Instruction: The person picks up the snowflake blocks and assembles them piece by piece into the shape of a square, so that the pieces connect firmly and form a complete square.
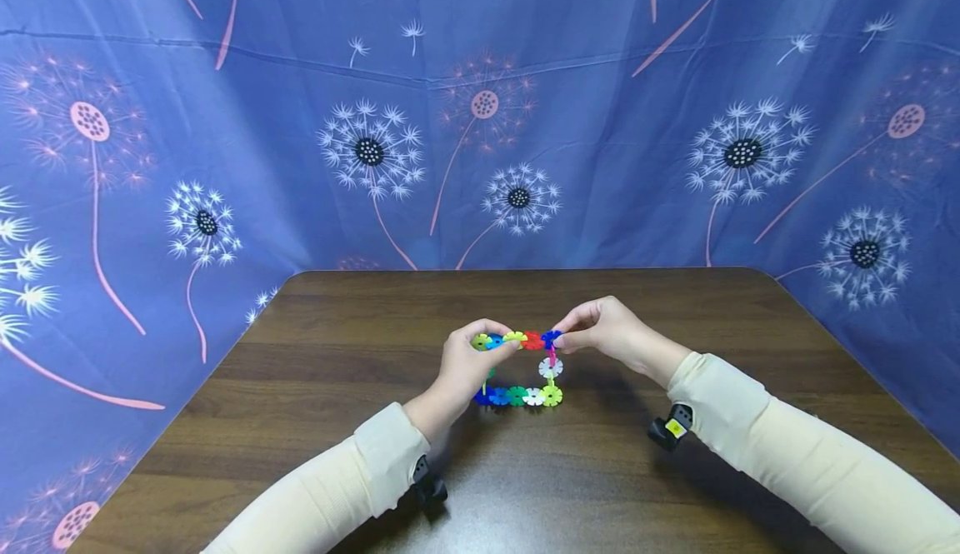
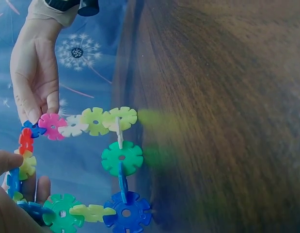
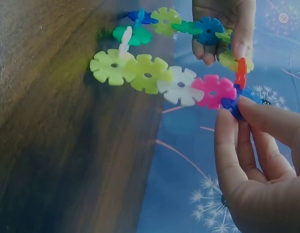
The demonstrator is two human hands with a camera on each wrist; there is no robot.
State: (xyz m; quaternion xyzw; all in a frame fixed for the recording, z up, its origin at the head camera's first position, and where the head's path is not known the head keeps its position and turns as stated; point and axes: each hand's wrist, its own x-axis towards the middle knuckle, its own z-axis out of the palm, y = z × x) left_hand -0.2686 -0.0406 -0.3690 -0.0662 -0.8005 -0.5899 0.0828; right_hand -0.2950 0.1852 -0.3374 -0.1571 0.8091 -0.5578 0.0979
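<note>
Slotted plastic snowflake discs are joined into an upright four-sided frame on the table, its bottom row including a green disc [image 1: 517, 396]. At the top edge, my left hand [image 1: 467, 364] pinches the chain near a yellow disc [image 2: 28, 165]. My right hand [image 1: 617, 334] grips the dark blue disc [image 3: 232, 106] at the top right corner between thumb and fingers. Beside that corner are a red disc [image 1: 532, 341] and, running downward, a pink disc [image 3: 214, 92] and a white disc [image 3: 181, 86]. My left hand partly hides the left side in the head view.
The frame stands around the middle of a brown wooden table [image 1: 360, 321]. Behind the table's far edge hangs a blue dandelion-print cloth [image 1: 600, 121]. A dark camera [image 1: 430, 483] is strapped to the left wrist, another camera [image 1: 670, 427] to the right.
</note>
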